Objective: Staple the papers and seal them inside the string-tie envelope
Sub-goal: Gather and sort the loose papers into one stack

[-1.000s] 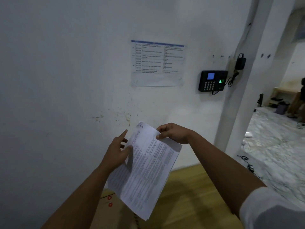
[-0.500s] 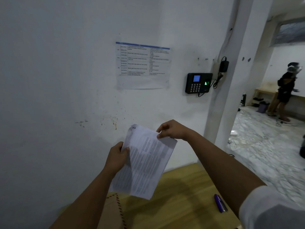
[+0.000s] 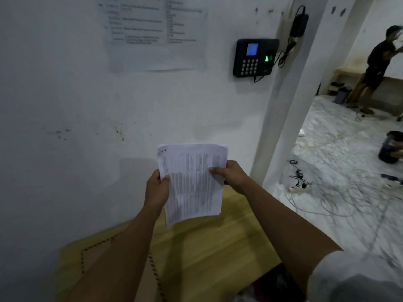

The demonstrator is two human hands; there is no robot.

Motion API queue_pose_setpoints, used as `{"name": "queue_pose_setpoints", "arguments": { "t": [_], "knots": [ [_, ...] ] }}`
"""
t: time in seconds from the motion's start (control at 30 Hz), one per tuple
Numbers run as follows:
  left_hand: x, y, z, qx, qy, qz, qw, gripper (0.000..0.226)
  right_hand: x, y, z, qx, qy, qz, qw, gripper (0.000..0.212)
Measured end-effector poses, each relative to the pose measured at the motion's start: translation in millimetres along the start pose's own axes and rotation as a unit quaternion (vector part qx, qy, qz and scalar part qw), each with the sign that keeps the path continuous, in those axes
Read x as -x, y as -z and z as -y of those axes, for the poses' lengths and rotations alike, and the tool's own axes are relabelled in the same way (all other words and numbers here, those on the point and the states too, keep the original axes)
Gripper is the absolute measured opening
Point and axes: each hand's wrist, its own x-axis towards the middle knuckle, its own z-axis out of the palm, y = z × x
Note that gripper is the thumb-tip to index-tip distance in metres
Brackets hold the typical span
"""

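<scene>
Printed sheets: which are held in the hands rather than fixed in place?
The papers, gripped by left hand and right hand; the notice hangs on the wall.

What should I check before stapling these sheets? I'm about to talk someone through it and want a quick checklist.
1. Both hands hold the papers: ok. The left hand holds the left edge and the right hand the right edge.
2. Sheet edges squared: not ok. Edges look slightly offset along the top and bottom.
3. Stapler within reach: cannot tell. None shows in view.
4. Envelope ready: ok. It lies on the wooden table below the arms.
5. Envelope flap open: cannot tell. The arms cover much of it.
</scene>
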Motion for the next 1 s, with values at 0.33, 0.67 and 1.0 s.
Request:
{"name": "queue_pose_setpoints", "arguments": {
  "t": [0.33,0.67,1.0],
  "knots": [
    [-2,-78,107,-0.113,0.061,0.03,0.991,0.035,-40,33,-147,0.041,-0.064,-0.004,0.997,0.026],
    [-26,-114,118,-0.119,0.158,-0.063,0.978,0.028,-88,54,-152,0.042,-0.099,0.113,0.988,0.052],
    [-43,-123,62,-0.194,-0.042,-0.093,0.976,0.047,-118,77,-99,-0.172,-0.148,0.182,0.957,0.042]
  ]
}}
